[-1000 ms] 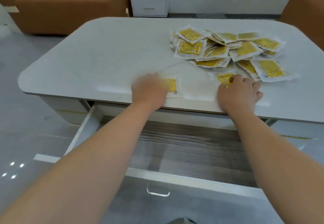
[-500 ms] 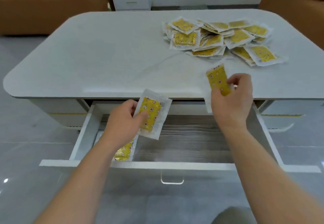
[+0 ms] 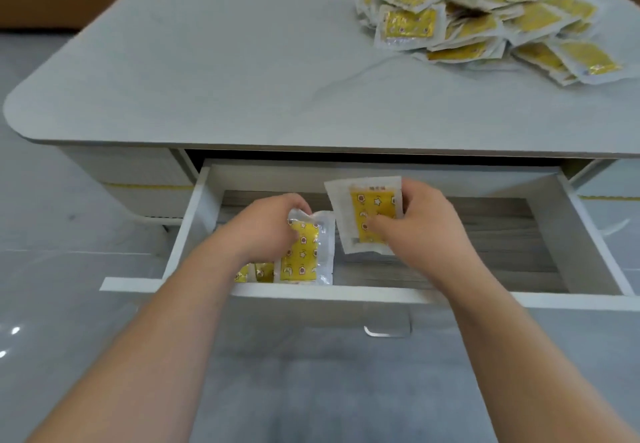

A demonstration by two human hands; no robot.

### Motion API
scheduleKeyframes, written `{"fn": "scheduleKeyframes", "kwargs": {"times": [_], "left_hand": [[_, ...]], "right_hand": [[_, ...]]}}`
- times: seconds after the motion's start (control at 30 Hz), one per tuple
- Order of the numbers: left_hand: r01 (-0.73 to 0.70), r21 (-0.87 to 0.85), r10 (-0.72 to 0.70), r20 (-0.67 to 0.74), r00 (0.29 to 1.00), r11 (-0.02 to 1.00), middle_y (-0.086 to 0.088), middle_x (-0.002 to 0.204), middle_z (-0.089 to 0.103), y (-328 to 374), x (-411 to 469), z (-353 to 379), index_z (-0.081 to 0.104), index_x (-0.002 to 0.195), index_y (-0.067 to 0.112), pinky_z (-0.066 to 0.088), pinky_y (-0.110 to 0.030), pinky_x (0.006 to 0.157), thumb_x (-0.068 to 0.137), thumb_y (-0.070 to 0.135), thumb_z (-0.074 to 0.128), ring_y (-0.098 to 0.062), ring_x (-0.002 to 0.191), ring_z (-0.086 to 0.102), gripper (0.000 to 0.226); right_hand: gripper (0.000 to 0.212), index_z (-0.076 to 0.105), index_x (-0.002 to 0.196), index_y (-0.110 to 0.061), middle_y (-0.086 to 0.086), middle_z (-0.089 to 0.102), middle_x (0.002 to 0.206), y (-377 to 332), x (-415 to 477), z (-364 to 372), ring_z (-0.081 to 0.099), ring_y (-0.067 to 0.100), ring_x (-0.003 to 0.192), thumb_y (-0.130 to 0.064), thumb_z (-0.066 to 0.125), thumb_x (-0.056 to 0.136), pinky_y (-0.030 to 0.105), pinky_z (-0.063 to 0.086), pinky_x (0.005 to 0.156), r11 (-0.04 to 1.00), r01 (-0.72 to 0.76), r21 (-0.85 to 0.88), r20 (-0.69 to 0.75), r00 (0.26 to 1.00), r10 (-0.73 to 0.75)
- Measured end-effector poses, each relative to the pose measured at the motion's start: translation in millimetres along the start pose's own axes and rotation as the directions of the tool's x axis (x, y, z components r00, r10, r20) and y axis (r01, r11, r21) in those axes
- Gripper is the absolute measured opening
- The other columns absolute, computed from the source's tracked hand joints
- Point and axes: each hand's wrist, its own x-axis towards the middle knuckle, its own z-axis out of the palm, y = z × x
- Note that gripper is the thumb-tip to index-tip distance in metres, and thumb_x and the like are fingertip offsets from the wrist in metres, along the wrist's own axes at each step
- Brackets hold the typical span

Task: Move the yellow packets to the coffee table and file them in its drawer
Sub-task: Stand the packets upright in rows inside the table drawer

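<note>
In the open white drawer (image 3: 381, 298), a flat film-sealed yellow packet (image 3: 302, 255) is held in the left hand's (image 3: 266, 231) grip beside filed yellow packets (image 3: 258, 272) at near left, and a second packet (image 3: 363, 214) is pinched in the right hand's (image 3: 424, 229) grip. Light, limp and slippery, they are judged best taken by the sealed borders. A heap of yellow packets (image 3: 485, 23) is left far right on the pale grey desk (image 3: 225, 61).

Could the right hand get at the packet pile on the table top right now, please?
Probably yes for reach: nothing stands between the right hand and the pile, but it is busy pinching a packet over the drawer.
</note>
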Motion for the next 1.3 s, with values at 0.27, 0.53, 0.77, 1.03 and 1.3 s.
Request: {"fn": "scheduleKeyframes", "kwargs": {"times": [0.27, 0.53, 0.77, 1.03, 1.3], "left_hand": [[-0.026, 0.024, 0.025, 0.038, 0.999, 0.999, 0.010, 0.098, 0.061, 12.0, 0.7, -6.6, 0.060, 0.108, 0.032, 0.048, -0.026, 0.055, 0.091, 0.012, 0.068, -0.009, 0.076, 0.061, 0.028], [-0.036, 0.207, 0.008, 0.135, 0.991, 0.978, 0.004, 0.111, 0.065, 17.8, 18.8, 7.3, 0.065, 0.109, 0.030, 0.046, -0.025, 0.063, 0.091, 0.007, 0.067, -0.015, 0.087, 0.061, 0.029], [-0.024, 0.360, -0.029, 0.144, 0.989, 0.933, 0.001, 0.141, 0.059, 15.2, 25.6, 8.5, 0.057, 0.142, 0.029, 0.052, -0.029, 0.092, 0.093, 0.008, 0.066, -0.020, 0.118, 0.062, 0.054], [-0.003, 0.351, -0.044, 0.126, 0.991, 0.936, 0.000, 0.143, 0.059, 3.6, 35.4, 12.4, 0.060, 0.140, 0.028, 0.050, -0.034, 0.104, 0.091, -0.002, 0.058, -0.022, 0.128, 0.057, 0.057], [-0.109, 0.422, -0.011, 0.270, 0.963, 0.900, 0.004, 0.154, 0.048, 6.7, 34.0, 14.8, 0.055, 0.144, 0.035, 0.047, -0.037, 0.108, 0.086, -0.009, 0.046, -0.023, 0.138, 0.048, 0.073]], "right_hand": [[0.022, 0.057, 0.103, -0.024, -0.005, 0.072, 0.095, -7.3, 10.9, -14.4, 0.071, 0.013, 0.083, -0.016, 0.070, 0.087, 0.033, 0.061, 0.068, 0.993, -0.045, -0.106, 0.126, 0.990, 0.058], [0.042, 0.051, 0.112, -0.028, -0.004, 0.073, 0.097, 7.5, 15.2, -34.0, 0.072, 0.012, 0.084, -0.006, 0.075, 0.085, 0.034, 0.062, 0.074, 0.992, -0.053, -0.113, 0.185, 0.980, 0.073], [0.044, 0.054, 0.116, -0.029, -0.004, 0.068, 0.098, 6.7, 26.9, -24.3, 0.069, 0.015, 0.086, -0.002, 0.068, 0.084, 0.037, 0.062, 0.076, 0.976, 0.007, -0.218, 0.266, 0.963, 0.052], [0.048, 0.054, 0.123, -0.026, -0.001, 0.066, 0.110, 9.9, 46.5, 6.4, 0.067, 0.017, 0.094, -0.002, 0.070, 0.085, 0.031, 0.060, 0.075, 0.949, 0.061, -0.310, 0.375, 0.925, 0.064], [0.054, 0.049, 0.138, -0.014, 0.009, 0.061, 0.128, 8.8, 58.4, 36.3, 0.066, 0.027, 0.105, -0.011, 0.073, 0.089, 0.037, 0.062, 0.081, 0.877, 0.092, -0.473, 0.453, 0.879, 0.152]]}}
